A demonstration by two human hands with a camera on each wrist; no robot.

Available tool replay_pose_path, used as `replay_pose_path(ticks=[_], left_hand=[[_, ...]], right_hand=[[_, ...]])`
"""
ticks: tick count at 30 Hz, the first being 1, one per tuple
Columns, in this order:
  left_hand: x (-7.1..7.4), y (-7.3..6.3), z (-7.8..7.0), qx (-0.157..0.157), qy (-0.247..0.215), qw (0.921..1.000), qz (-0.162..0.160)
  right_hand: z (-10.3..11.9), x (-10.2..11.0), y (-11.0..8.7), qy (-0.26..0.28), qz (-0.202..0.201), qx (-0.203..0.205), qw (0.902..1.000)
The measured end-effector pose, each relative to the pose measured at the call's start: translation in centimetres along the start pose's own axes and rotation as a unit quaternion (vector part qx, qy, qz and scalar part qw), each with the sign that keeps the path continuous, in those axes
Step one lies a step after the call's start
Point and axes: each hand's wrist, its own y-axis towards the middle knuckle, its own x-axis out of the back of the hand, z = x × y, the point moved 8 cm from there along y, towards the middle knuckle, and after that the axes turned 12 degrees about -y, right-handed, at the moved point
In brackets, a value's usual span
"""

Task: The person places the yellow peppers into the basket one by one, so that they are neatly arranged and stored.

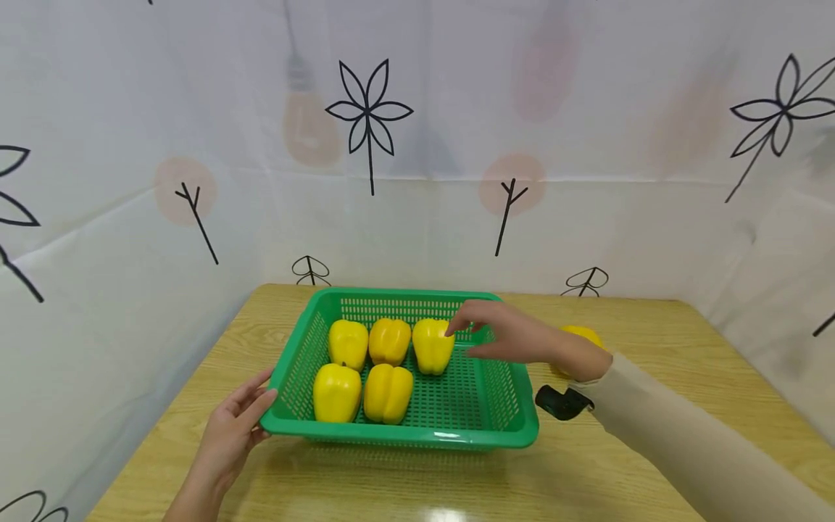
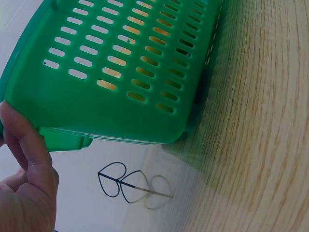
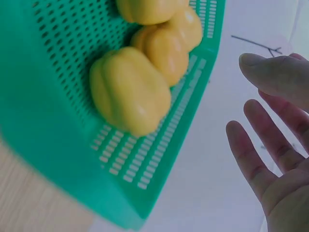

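Note:
A green plastic basket [image 1: 450, 435] with slotted sides stands on the table. Several yellow bell peppers [image 1: 336, 393] lie in it, in its left and middle parts. My left hand [image 1: 228, 428] grips the basket's left rim, thumb on top; in the left wrist view that hand [image 2: 31, 169] is at the rim's corner. Over the basket's right part is my right hand [image 1: 499, 330], fingers apart and holding nothing, close to the rightmost back pepper [image 1: 432, 348]. In the right wrist view, the right hand's fingers [image 3: 258, 169] are spread, with a gap to the nearest pepper [image 3: 128, 92].
Another yellow bell pepper [image 1: 583, 335] lies on the wooden table [image 1: 659, 362] right of the basket, partly hidden behind my right forearm. A white cloth [image 1: 424, 232] printed with plant outlines hangs behind and beside the table.

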Motion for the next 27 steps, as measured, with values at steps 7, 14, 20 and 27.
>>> replay_pose_path(ticks=[7, 14, 20, 27], left_hand=[[0.1, -0.1, -0.1, -0.003, -0.002, 1.0, 0.003], [0.0, -0.1, -0.1, -0.006, 0.0, 1.0, -0.001], [0.0, 0.0, -0.1, -0.006, -0.002, 1.0, -0.006], [-0.1, -0.1, 0.0, -0.014, -0.001, 0.9999, -0.004]], right_hand=[[-1.3, 1.1, -2.3, -0.013, -0.026, -0.001, 0.9996], [-2.3, 2.2, -4.7, -0.038, -0.05, -0.019, 0.9979], [-3.4, 3.1, -6.6, -0.081, -0.068, -0.025, 0.9941], [-4.7, 3.4, -8.6, -0.114, -0.072, -0.044, 0.99]])
